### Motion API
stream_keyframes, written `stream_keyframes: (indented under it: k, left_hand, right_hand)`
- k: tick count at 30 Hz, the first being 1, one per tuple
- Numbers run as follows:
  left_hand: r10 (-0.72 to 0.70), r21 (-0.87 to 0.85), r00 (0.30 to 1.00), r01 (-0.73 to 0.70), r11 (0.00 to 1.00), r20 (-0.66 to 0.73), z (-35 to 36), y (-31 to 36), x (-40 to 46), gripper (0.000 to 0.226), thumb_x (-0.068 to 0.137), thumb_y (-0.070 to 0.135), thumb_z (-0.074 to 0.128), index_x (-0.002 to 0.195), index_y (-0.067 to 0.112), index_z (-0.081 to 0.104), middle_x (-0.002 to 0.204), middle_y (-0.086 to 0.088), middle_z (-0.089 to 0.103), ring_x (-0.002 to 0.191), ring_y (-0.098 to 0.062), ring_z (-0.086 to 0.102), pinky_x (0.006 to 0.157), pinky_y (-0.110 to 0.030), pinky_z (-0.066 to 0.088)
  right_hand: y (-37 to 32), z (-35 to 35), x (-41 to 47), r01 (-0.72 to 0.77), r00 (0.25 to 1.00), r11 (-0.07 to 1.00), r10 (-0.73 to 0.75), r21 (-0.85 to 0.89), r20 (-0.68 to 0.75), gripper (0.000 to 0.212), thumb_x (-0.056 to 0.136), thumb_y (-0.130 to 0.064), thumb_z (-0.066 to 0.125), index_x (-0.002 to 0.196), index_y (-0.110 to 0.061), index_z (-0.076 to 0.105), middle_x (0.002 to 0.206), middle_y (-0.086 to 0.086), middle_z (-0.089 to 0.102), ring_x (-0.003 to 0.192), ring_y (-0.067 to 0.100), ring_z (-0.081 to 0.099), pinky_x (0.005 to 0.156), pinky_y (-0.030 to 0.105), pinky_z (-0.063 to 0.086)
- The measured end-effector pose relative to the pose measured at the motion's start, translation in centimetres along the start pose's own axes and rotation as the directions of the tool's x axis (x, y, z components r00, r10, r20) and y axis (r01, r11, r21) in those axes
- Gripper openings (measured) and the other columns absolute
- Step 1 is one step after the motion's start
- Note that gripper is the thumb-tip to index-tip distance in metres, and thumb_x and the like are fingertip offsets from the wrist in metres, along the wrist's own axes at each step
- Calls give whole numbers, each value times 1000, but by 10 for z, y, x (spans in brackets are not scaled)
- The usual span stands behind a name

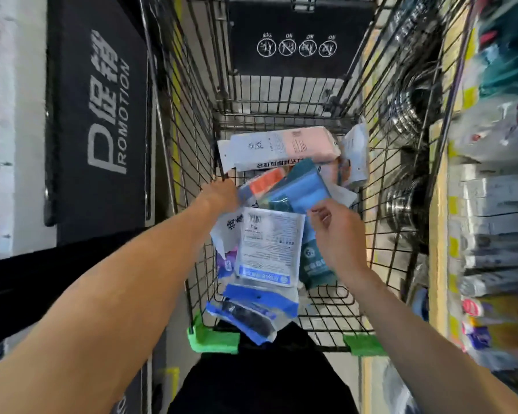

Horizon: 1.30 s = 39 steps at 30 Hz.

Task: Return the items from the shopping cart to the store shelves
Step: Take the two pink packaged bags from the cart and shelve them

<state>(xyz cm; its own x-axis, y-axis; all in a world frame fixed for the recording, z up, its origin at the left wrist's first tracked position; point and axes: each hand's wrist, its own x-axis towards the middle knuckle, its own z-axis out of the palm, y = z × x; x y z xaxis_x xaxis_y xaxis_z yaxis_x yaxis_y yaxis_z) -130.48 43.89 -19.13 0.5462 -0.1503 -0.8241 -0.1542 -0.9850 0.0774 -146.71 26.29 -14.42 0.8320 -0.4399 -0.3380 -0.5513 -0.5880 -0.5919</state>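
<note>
Both hands are working down in the shopping cart right now. Left hand is gripping what looks like the near edge of a white packet; right hand is hanging over the pile with fingers loosely curled, holding nothing as far as I can see. Packets are heaped loose, so I'd be pulling one at a time, probably the white label pouch on top, and pinching it by a corner so its neighbours aren't dragging along. Shelves are waiting just to the right.
</note>
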Motion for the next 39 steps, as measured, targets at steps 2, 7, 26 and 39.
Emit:
stream_keyframes:
  k: [2,7,26,39]
  left_hand:
    - [21,34,1000,-21,999,-1,2,-2,5,40,98,39,53,104,0,62,77,-6,59,64,-22,55,67,-33,43]
    - [74,62,988,-66,996,-138,-29,-4,-15,48,95,57,47,88,10,50,86,-9,59,79,-28,54,70,-36,44]
    - [351,-427,934,-343,837,-62,-112,5,-15,22,90,31,71,105,15,72,102,-2,74,91,-23,70,86,-36,56]
    - [209,196,953,-166,966,-220,-30,64,166,78,77,25,76,144,22,35,140,-16,41,125,-40,49,101,-54,44]
  right_hand:
    - [-7,12,21,-49,998,998,48,37,42,12,94,-24,65,95,-14,72,82,-1,71,72,18,67,72,36,55]
    - [-30,52,44,-367,909,892,284,263,306,33,93,-31,65,61,-24,66,74,9,76,73,30,73,78,53,58]
    - [-41,-9,54,-453,820,229,487,861,302,20,84,-10,72,103,-15,69,93,-2,76,90,19,70,62,27,57]
    - [31,6,44,-568,708,267,642,778,296,22,82,-16,76,103,-15,74,98,1,79,102,25,71,81,38,57]
